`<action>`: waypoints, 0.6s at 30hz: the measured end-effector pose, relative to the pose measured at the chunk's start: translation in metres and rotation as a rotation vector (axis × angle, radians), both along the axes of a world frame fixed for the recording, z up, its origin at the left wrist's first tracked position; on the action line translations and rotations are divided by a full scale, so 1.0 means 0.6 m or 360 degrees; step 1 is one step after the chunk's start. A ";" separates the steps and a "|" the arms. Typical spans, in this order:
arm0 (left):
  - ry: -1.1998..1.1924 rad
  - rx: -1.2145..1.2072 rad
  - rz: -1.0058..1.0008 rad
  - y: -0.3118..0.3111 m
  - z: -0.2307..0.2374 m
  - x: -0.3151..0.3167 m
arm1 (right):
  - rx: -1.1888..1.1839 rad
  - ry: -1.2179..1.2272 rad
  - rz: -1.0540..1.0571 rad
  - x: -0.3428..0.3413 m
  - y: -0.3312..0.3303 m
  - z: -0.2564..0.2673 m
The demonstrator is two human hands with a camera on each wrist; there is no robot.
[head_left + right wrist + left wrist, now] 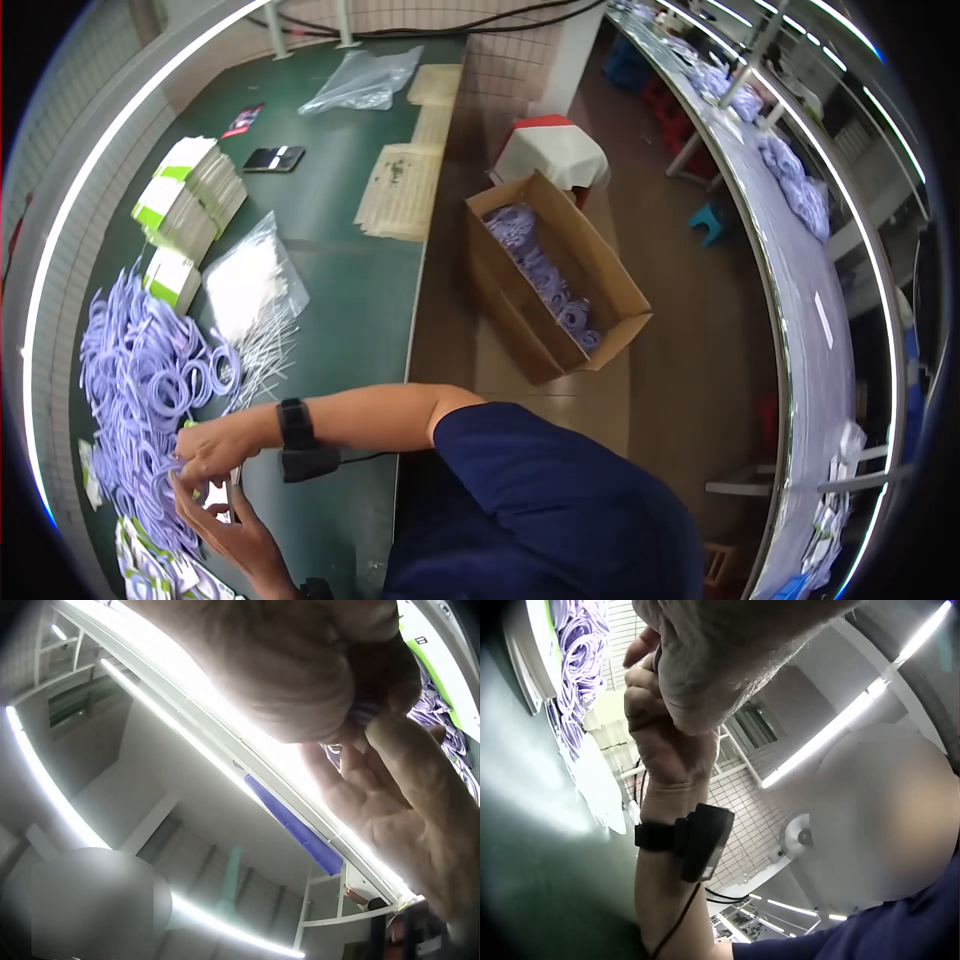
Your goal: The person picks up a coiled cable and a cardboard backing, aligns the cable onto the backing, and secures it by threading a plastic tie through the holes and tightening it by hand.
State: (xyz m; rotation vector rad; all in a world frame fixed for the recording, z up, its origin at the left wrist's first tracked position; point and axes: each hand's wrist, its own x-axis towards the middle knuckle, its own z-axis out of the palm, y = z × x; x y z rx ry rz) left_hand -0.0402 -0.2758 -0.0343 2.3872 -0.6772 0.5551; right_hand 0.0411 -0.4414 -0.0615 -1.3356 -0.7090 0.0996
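My two hands meet over the near edge of a large heap of lilac coiled cables [140, 380]. The right hand [212, 448], palm down, curls its fingers close to the left fingertips. My left hand [240, 535] reaches in from below, thumb and fingers bent toward the right hand. In the right wrist view a bit of lilac coiled cable [364, 712] shows between the fingertips of both hands, and most of it is hidden by them. A white and green card [442, 664] stands close beside the hands.
Beyond the heap lie white twist ties [265, 360], a clear bag [255, 285] and stacked white-green cards [190, 200]. A phone [274, 159] rests farther up the green table [340, 300]. A cardboard box [610, 275] holding lilac coils stands beside the table.
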 end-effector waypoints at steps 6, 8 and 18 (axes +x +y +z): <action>-0.0157 0.0128 -0.0075 -0.045 -0.028 0.052 | 0.0014 -0.0307 -0.0178 0.057 0.007 -0.075; 0.0091 0.0054 -0.0096 -0.040 -0.025 0.055 | -0.0149 -0.0215 -0.0379 0.068 0.005 -0.086; -0.0048 0.0042 -0.0410 0.058 -0.057 0.095 | 0.0356 0.0753 0.0011 0.018 -0.026 -0.025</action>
